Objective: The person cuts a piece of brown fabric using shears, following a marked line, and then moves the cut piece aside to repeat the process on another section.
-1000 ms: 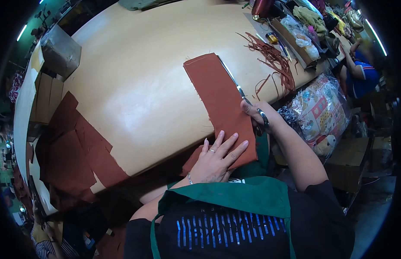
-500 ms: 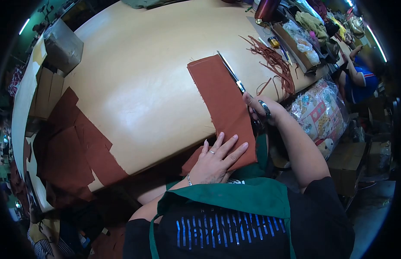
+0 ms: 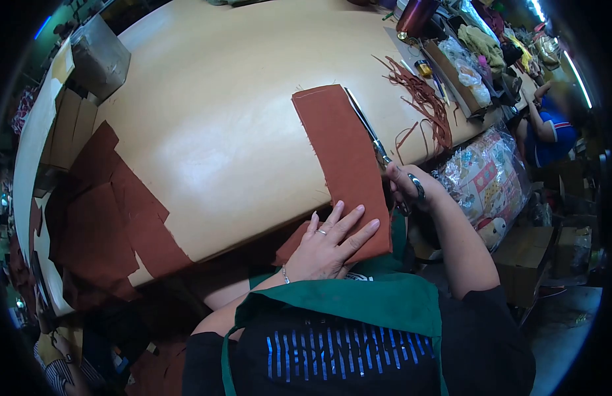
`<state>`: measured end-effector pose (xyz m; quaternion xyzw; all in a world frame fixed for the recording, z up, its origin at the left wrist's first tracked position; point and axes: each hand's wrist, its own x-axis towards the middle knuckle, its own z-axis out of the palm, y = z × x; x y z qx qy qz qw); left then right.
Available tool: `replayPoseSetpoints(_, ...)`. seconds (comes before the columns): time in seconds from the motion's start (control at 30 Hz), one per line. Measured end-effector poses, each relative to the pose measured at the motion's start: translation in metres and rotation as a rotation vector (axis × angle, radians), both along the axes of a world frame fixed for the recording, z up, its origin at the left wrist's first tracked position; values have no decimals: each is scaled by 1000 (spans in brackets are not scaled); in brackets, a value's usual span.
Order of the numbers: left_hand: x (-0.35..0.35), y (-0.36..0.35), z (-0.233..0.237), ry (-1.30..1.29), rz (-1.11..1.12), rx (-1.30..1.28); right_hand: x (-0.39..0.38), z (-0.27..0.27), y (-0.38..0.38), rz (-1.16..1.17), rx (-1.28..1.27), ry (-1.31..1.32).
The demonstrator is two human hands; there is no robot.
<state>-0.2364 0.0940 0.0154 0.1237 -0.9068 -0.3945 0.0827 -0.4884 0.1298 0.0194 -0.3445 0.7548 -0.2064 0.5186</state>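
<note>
A long rust-brown fabric piece point(image 3: 342, 142) runs over the table's front edge toward my lap. My left hand point(image 3: 332, 241) lies flat on its lower end, fingers spread, pressing it down. Along the right side of the fabric, my right hand point(image 3: 406, 185) is closed round the handles of a pair of scissors point(image 3: 372, 131). The long blades point away from me beside the fabric's right edge, their tips near its far corner. Part of the handles is hidden by my fingers and the cloth.
More rust-brown fabric point(image 3: 105, 224) hangs over the table's left end. Thin fabric strips point(image 3: 428, 109) lie in a heap at the right, near a cardboard box point(image 3: 454, 76) of plastic bags. A plastic-wrapped bundle point(image 3: 484, 178) stands beside the table. A person in blue point(image 3: 550, 129) is at the far right.
My right hand and the scissors have shifted slightly right and toward me, and the blades sit a little farther from the fabric's edge. My left hand stays on the fabric.
</note>
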Motion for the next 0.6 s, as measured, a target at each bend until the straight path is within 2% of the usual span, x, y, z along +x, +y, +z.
replayPoseSetpoints(0.6,0,3,0,13,-12,2,12,-2,-9,-73,-40,42)
